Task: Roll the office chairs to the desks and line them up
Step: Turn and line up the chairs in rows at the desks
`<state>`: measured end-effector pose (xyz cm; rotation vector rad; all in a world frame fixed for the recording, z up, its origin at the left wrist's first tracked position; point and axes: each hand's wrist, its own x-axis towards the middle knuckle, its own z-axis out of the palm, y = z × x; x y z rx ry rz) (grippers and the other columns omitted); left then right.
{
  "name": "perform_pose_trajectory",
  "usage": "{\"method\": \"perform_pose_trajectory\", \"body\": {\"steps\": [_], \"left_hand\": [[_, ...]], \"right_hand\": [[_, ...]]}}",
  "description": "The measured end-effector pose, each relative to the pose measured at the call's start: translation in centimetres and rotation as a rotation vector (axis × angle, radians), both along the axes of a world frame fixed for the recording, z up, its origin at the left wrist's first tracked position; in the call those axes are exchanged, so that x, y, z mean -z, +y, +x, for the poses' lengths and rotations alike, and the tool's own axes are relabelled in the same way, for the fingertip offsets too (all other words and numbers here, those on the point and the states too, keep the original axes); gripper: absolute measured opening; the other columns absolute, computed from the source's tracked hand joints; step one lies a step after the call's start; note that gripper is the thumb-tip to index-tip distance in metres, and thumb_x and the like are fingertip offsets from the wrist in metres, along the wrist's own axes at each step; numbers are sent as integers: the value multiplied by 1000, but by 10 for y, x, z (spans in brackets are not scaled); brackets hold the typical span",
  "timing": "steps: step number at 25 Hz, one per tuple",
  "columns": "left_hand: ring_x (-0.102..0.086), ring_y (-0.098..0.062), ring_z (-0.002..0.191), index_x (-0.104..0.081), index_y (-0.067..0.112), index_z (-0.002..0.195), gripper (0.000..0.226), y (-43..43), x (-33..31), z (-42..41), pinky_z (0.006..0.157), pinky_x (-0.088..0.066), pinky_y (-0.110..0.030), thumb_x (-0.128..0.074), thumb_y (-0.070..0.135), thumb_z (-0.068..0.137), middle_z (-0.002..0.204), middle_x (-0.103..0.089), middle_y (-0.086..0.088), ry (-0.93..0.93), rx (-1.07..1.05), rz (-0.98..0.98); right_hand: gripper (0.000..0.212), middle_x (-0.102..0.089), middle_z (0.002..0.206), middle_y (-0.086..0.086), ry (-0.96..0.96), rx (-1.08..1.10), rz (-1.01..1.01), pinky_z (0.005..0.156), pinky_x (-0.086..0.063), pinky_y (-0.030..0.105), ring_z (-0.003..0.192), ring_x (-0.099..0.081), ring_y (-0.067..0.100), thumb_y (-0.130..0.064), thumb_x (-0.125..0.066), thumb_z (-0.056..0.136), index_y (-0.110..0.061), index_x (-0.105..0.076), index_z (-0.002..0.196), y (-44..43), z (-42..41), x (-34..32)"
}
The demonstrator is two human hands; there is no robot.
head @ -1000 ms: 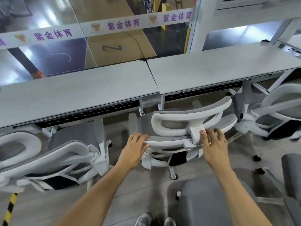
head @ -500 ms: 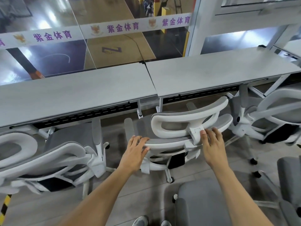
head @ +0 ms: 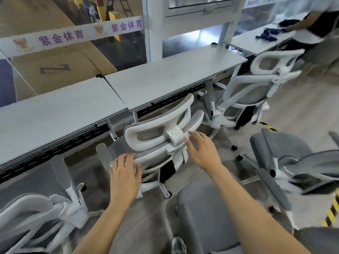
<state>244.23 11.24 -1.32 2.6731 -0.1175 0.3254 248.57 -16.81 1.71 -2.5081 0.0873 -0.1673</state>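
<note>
A white-framed office chair with grey mesh (head: 157, 138) stands with its seat under the joint of two grey desks, the left desk (head: 55, 110) and the right desk (head: 174, 74). My left hand (head: 126, 173) lies flat with spread fingers on the left end of the chair's backrest top. My right hand (head: 201, 149) hovers open just right of the headrest bracket, its fingertips blurred and barely touching. A second white chair (head: 36, 215) stands at the left desk. A third white chair (head: 255, 88) stands at the right desk's end.
A grey chair seat (head: 200, 208) is right in front of my legs, and another grey chair (head: 297, 162) stands to the right. A person (head: 315, 24) leans over a far desk at upper right. Yellow-black floor tape (head: 332, 213) runs along the right. Glass panels back the desks.
My view has swung right, so the third chair and a person now show. Both hands have loosened from the middle chair's backrest and headrest bracket, fingers now spread.
</note>
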Motion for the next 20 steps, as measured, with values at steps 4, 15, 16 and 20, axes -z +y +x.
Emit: {"method": "perform_pose_trajectory", "body": {"steps": [4,15,16,20], "left_hand": [[-52,-26,108,-55,21,122,28,-35,-24,-16,96,-43,-42,-53,29,96,118,-56,0,-12,304,-52],[-52,-21,115,-58,25,124,37,-213,-108,-85,98,-43,-39,-46,40,93,123,-59,5,-73,880,-174],[-52,-22,115,-59,25,124,37,-231,-112,-94,97,-43,-39,-46,40,92,123,-59,5,-78,911,-179],[-52,-20,114,-60,26,121,40,-302,-124,-136,95,-41,-37,-43,42,89,121,-60,5,-98,1015,-185]], "right_hand": [[42,-56,139,-1,-54,154,-33,109,-39,40,127,-50,23,-37,-55,99,-26,-55,140,-13,-61,-34],[40,-58,132,-1,-161,586,-98,107,-39,40,123,-50,22,-32,-56,98,-27,-55,138,-122,-248,-130],[40,-58,132,-1,-172,620,-91,107,-39,38,123,-49,21,-32,-56,99,-27,-55,139,-135,-263,-136],[39,-57,132,-3,-227,707,-83,106,-39,36,120,-52,18,-32,-58,98,-29,-57,137,-189,-317,-147]]}}
